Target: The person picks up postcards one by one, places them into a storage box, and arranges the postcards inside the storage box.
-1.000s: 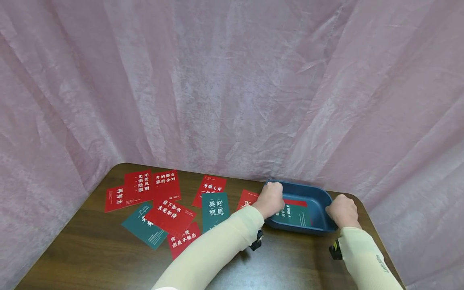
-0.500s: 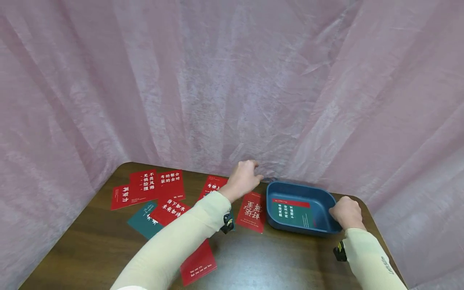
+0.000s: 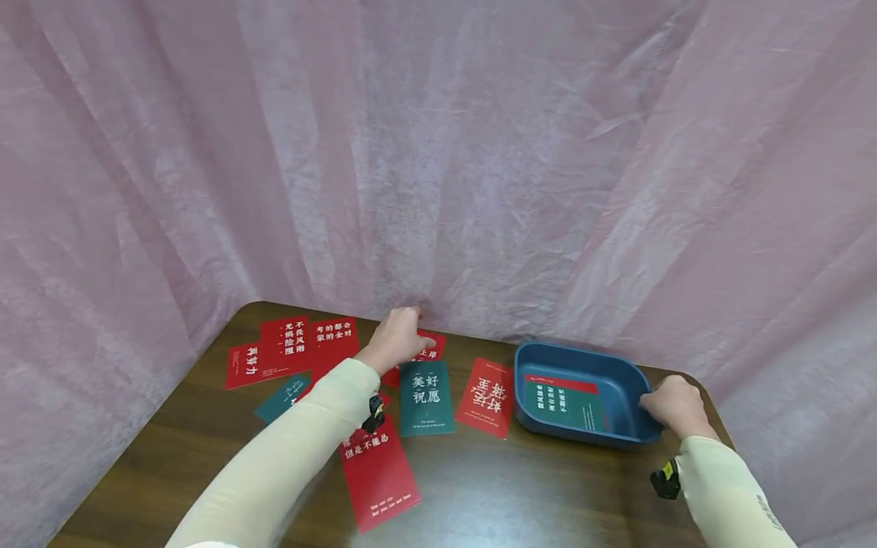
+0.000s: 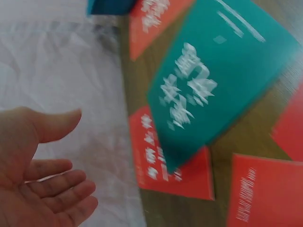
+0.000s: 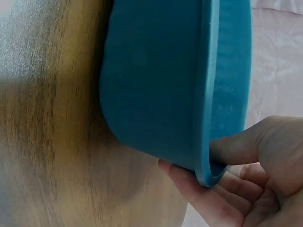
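My right hand (image 3: pixel 680 405) grips the right end of a blue plastic basin (image 3: pixel 620 438); in the right wrist view the thumb is inside the rim and the fingers (image 5: pixel 189 184) are outside. A green card (image 3: pixel 566 408) with a red strip lies in the basin. Above the table's back part is my left hand (image 3: pixel 396 336), fingers relaxed and holding nothing in the left wrist view. Beneath and beside it lie a red card (image 4: pixel 199 187) and, partly over that, a green card (image 3: pixel 426 399) with white characters.
Left of the basin lies another red card (image 3: pixel 485 397). More red cards (image 3: pixel 333 339) and a green card (image 3: pixel 281 399) overlap at the table's left, with a red card (image 3: pixel 385 487) nearer the front. A pink curtain (image 3: pixel 438 167) hangs behind the table (image 3: pixel 493 495).
My left hand has let go of the basin's left side and moved left over the cards. My right hand still grips the basin's right end. The view has shifted slightly left.
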### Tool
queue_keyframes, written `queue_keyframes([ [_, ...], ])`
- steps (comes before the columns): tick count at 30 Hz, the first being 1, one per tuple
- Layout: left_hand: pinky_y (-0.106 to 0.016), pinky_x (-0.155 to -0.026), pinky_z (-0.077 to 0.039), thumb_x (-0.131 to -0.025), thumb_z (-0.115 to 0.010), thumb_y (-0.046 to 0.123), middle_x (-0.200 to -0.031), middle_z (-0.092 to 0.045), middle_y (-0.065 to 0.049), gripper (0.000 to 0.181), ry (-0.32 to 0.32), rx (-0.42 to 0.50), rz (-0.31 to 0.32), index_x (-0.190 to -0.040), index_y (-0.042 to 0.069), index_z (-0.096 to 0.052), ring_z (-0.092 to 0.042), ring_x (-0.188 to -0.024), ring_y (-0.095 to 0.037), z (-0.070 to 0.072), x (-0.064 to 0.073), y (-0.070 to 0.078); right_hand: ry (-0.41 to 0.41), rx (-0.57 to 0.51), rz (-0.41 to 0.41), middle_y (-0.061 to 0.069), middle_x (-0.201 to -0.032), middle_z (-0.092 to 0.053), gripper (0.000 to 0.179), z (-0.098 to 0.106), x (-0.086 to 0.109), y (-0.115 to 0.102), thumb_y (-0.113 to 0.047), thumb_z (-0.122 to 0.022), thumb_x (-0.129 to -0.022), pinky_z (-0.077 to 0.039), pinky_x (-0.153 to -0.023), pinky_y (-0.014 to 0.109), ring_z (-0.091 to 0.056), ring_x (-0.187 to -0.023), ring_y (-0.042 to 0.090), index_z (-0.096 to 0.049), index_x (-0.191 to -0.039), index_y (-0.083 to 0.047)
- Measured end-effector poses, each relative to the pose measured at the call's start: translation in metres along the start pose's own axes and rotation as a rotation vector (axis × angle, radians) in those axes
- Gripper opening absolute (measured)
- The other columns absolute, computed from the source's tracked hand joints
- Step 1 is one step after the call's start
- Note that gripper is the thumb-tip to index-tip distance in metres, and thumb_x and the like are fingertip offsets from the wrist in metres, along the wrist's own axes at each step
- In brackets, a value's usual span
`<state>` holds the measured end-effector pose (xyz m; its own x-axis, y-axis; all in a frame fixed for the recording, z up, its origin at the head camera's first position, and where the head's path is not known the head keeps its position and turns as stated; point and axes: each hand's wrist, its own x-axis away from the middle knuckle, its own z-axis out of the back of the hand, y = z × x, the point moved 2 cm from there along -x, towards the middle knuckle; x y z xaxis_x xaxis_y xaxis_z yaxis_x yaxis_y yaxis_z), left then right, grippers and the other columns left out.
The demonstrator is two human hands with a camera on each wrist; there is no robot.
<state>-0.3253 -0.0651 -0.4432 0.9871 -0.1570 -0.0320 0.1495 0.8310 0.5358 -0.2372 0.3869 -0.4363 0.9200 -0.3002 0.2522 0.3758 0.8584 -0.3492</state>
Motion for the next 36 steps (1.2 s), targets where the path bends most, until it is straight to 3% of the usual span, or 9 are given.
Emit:
queue_keyframes([
  [7, -0.040, -0.099, -0.044, -0.067, -0.083, 0.039, -0.127, -0.054, -0.011, 0.082, -0.133, -0.046, -0.033, -0.132, 0.003, -0.048, -0.050, -0.116, -0.025, -0.021, 0.000, -0.013, -0.041, -0.011, 0.000, -0.001, -0.052, -0.049, 0.035, 0.003, -0.002, 0.005, -0.024, -0.065, -0.083, -0.039, -0.051, 0.028, -0.049, -0.057, 0.017, -0.050, -0.054, -0.012],
  [12, -0.040, -0.097, -0.045, -0.059, -0.085, 0.049, -0.123, -0.050, -0.010, 0.092, -0.205, -0.130, -0.072, -0.131, 0.005, -0.047, -0.045, -0.114, -0.025, -0.029, 0.001, -0.013, -0.061, -0.014, 0.022, 0.001, -0.055, -0.054, 0.029, 0.008, 0.001, 0.004, -0.025, -0.061, -0.086, -0.040, -0.053, 0.029, -0.051, -0.059, 0.018, -0.064, -0.066, -0.004],
  [17, -0.040, -0.097, -0.046, -0.056, -0.085, 0.051, -0.121, -0.047, -0.011, 0.095, -0.273, -0.165, -0.047, -0.129, 0.006, -0.044, -0.042, -0.113, -0.027, -0.037, 0.004, -0.012, -0.052, -0.002, 0.039, -0.004, -0.048, -0.045, 0.036, 0.005, 0.000, 0.003, -0.020, -0.060, -0.085, -0.040, -0.051, 0.028, -0.049, -0.052, 0.016, -0.049, -0.052, -0.013],
  [19, -0.040, -0.098, -0.045, -0.057, -0.086, 0.050, -0.121, -0.048, -0.012, 0.093, -0.282, -0.175, -0.048, -0.127, 0.005, -0.045, -0.043, -0.114, -0.027, -0.040, 0.004, -0.012, -0.043, 0.016, 0.033, -0.004, -0.047, -0.044, 0.038, 0.004, 0.000, 0.003, -0.019, -0.060, -0.085, -0.041, -0.050, 0.028, -0.049, -0.051, 0.015, -0.044, -0.050, -0.015],
  [25, -0.038, -0.094, -0.047, -0.053, -0.086, 0.053, -0.114, -0.049, -0.010, 0.093, -0.302, -0.202, -0.045, -0.123, 0.005, -0.048, -0.045, -0.108, -0.025, -0.047, 0.003, -0.013, -0.025, 0.041, -0.013, 0.005, -0.054, -0.060, 0.032, 0.005, 0.002, 0.000, -0.014, -0.056, -0.083, -0.046, -0.049, 0.030, -0.059, -0.052, 0.019, -0.051, -0.052, -0.011],
  [29, -0.040, -0.093, -0.048, -0.052, -0.087, 0.051, -0.112, -0.051, -0.010, 0.090, -0.330, -0.214, -0.035, -0.121, 0.007, -0.049, -0.045, -0.106, -0.024, -0.049, 0.004, -0.015, -0.024, 0.045, -0.038, 0.006, -0.053, -0.058, 0.036, 0.004, 0.003, -0.002, -0.014, -0.056, -0.083, -0.047, -0.048, 0.030, -0.059, -0.051, 0.019, -0.042, -0.050, -0.016],
  [36, -0.041, -0.094, -0.046, -0.055, -0.087, 0.046, -0.114, -0.054, -0.008, 0.084, -0.347, -0.211, -0.023, -0.122, 0.009, -0.051, -0.047, -0.106, -0.023, -0.050, 0.003, -0.016, -0.023, 0.045, -0.051, 0.010, -0.056, -0.059, 0.033, 0.005, 0.004, -0.006, -0.013, -0.053, -0.084, -0.048, -0.047, 0.031, -0.059, -0.052, 0.021, -0.044, -0.052, -0.013],
])
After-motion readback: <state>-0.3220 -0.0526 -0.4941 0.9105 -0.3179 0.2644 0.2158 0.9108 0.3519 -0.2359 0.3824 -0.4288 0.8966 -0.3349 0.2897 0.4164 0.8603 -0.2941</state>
